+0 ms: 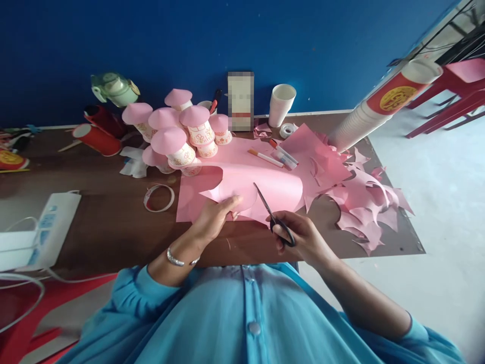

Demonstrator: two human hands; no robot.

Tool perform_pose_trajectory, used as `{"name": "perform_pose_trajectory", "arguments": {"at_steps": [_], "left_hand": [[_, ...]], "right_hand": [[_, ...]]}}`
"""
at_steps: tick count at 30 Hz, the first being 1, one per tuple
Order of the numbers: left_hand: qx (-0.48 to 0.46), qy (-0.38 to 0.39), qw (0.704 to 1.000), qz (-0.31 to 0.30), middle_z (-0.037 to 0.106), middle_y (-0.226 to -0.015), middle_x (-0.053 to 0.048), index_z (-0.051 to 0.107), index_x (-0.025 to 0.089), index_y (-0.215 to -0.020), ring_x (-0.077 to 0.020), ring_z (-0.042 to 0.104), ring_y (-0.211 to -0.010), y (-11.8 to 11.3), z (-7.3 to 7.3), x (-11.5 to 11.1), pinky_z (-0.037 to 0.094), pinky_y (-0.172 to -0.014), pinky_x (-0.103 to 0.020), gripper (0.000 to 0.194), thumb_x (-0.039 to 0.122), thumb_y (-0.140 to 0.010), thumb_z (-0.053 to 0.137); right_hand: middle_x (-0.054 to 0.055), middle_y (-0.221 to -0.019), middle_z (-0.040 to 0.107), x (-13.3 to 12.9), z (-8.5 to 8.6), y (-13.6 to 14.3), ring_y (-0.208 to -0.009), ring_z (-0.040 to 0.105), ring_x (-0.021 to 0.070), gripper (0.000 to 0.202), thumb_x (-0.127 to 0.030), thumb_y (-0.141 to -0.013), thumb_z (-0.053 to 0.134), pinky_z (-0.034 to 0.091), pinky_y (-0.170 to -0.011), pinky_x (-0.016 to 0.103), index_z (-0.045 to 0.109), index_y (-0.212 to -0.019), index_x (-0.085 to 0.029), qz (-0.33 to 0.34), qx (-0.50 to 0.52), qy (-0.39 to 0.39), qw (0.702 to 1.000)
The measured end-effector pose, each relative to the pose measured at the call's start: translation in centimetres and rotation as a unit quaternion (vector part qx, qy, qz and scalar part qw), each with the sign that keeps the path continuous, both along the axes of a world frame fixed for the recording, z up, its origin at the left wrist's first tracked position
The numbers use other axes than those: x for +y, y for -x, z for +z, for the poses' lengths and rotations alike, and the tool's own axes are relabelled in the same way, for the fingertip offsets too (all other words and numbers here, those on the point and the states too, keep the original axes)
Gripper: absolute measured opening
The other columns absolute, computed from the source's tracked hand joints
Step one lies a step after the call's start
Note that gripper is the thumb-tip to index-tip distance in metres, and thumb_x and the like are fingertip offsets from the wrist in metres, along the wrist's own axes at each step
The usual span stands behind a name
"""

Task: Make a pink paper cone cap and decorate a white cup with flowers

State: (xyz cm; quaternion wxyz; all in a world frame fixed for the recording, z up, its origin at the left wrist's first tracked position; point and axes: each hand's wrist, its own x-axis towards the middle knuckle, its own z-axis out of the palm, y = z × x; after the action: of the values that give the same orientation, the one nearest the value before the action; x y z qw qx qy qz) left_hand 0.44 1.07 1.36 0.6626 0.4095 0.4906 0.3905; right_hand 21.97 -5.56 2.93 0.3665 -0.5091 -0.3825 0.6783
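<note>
Pink paper, smooth and softly curled, spreads across the middle of the frame: your sheet (280,184), with a rounded bite out of its left side and a pointed flap beside it. Your left hand (217,218) pinches its near part, thumb pressed flat on top; a shiny metal cuff bracelet (175,259) circles that wrist. Your right hand (297,230) grips black-handled scissors (264,200) just right of centre, the slim metal blades angled toward the upper left. Just right of your work, thin curved offcuts (369,202) with sharp points heap at the brown tabletop's (113,227) right end. Upper left of centre, shallow paper cones (194,116) cap white paper cups (200,134) printed or drawn with orange patterns. Plastic-barrelled markers (267,158) lie on the paper above your hands. A ring-shaped tape roll (159,210) rests flat left of the sheet, while nested white cups (281,107) stand against the blue wall (318,45), upper centre-right.
</note>
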Motion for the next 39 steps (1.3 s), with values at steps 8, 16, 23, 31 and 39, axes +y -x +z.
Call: {"name": "perform_pose_trajectory", "arguments": {"at_steps": [8, 16, 23, 31, 39], "left_hand": [[-0.005, -0.168, 0.979, -0.111, 0.055, -0.054, 0.002, 0.055, 0.022, -0.057, -0.0125, 0.049, -0.054, -1.3, 6.0, 4.4, 0.045, -0.055, -0.028, 0.03, 0.035, -0.077, 0.073], [-0.04, -0.019, 0.999, 0.015, 0.049, -0.056, 0.005, 0.055, 0.02, -0.062, -0.0079, 0.044, -0.049, -1.2, 0.4, 7.1, 0.04, -0.049, -0.024, 0.028, 0.031, -0.062, 0.08], [-0.006, 0.016, 0.997, 0.072, 0.057, -0.057, 0.0, 0.059, 0.023, -0.059, -0.015, 0.054, -0.054, 0.1, -3.3, 7.2, 0.047, -0.051, -0.03, 0.022, 0.028, -0.059, 0.081], [0.039, -0.01, 0.997, 0.061, 0.068, -0.065, -0.005, 0.065, 0.025, -0.063, -0.0269, 0.07, -0.078, 1.1, -2.1, 6.1, 0.058, -0.064, -0.036, 0.019, 0.02, -0.062, 0.083], [0.051, -0.022, 0.998, 0.043, 0.072, -0.074, -0.007, 0.068, 0.025, -0.067, -0.0276, 0.07, -0.081, 1.3, -1.4, 5.8, 0.057, -0.064, -0.035, 0.014, 0.02, -0.062, 0.08]], "right_hand": [[-0.003, -0.061, 0.063, -0.7, 2.6, -0.2, -0.049, 0.064, 0.0141, 0.04, -0.055, -0.083, 0.079, 0.054, -0.047, 0.025, 0.066, -0.096, -0.019, -0.082, -0.058, -0.125, 0.987], [-0.004, -0.065, 0.059, 1.8, -1.6, 1.3, -0.048, 0.057, 0.0092, 0.044, -0.057, -0.077, 0.083, 0.052, -0.044, 0.022, 0.065, -0.086, -0.019, -0.077, 0.039, -0.032, 0.996], [-0.004, -0.065, 0.061, 1.9, -3.0, 2.1, -0.051, 0.059, 0.0109, 0.052, -0.057, -0.071, 0.087, 0.053, -0.044, 0.023, 0.067, -0.095, -0.017, -0.07, 0.043, 0.023, 0.996], [-0.002, -0.071, 0.062, 1.9, -2.8, 2.4, -0.055, 0.061, 0.0121, 0.053, -0.062, -0.075, 0.084, 0.055, -0.046, 0.024, 0.067, -0.098, -0.018, -0.064, 0.061, 0.022, 0.996], [-0.001, -0.071, 0.064, 0.8, -2.5, 2.3, -0.056, 0.062, 0.0122, 0.053, -0.062, -0.076, 0.083, 0.054, -0.044, 0.022, 0.069, -0.101, -0.017, -0.058, 0.082, 0.052, 0.994]]}}
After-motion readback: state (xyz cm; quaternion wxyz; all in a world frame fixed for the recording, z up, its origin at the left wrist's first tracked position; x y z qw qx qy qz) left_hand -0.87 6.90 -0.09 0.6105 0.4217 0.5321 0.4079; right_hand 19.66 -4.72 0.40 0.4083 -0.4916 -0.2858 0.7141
